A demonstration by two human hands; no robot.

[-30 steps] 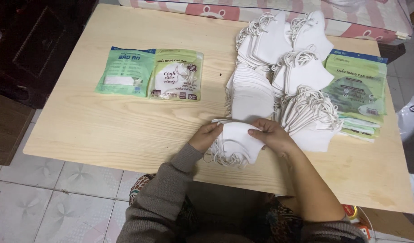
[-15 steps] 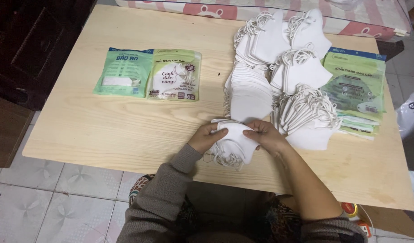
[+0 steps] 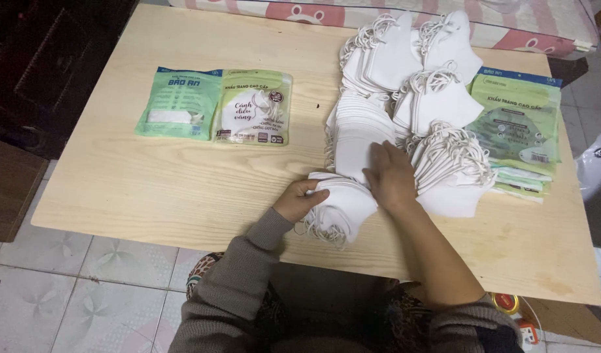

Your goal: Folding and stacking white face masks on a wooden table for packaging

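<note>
head cam | above, facing down | near wooden table (image 3: 183,189) | single view

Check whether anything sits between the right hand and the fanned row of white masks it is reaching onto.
Nothing visible does. The right hand already lies flat on the fanned row of white fabric masks. The left hand grips the small stack of folded white masks beside it, at the table's near edge.

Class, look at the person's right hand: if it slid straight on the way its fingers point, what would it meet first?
The right hand points up and slightly left, away from the body. It would probably run further onto the long stack of white masks already under its fingertips.
</note>
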